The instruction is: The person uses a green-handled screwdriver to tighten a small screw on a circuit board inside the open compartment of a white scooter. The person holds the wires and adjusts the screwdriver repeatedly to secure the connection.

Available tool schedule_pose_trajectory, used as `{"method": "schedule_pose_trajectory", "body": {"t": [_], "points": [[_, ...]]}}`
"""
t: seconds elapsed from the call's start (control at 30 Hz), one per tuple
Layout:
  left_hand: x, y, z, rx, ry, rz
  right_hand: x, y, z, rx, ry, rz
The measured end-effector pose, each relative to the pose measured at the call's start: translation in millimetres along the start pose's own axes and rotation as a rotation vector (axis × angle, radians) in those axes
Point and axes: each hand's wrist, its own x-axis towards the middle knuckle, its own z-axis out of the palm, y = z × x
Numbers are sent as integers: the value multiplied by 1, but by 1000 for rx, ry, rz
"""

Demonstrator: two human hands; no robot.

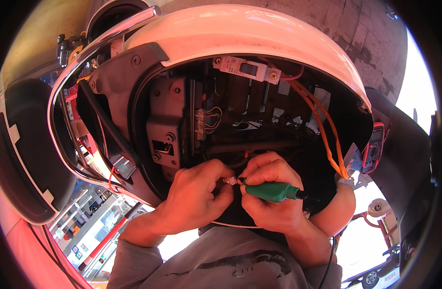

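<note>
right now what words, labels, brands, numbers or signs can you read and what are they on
I don't copy wording, only say where it stands:
Breaker: small print, mostly too small.
Shirt: dark print, partly creased.
Meter: dial marks, too small.
Vehicle, lower right: dark lettering.
Signs, lower left: too small.
Green tool: none readable.
</note>
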Motion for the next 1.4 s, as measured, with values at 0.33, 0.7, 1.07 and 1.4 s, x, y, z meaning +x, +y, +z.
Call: {"method": "schedule_pose_trajectory", "body": {"t": [0.33,0.7,1.07,1.4], "points": [[0,1,0,-8,-10,-29,0,0,1,-7,2,-3],[0,1,0,8,-8,-17,0,-2,2,-13,7,2],[0,2,0,16,-11,-4,2,-2,2,-55,17,-33],[0,2,-1,38,-13,53,1,-2,2,-32,14,-51]]}}
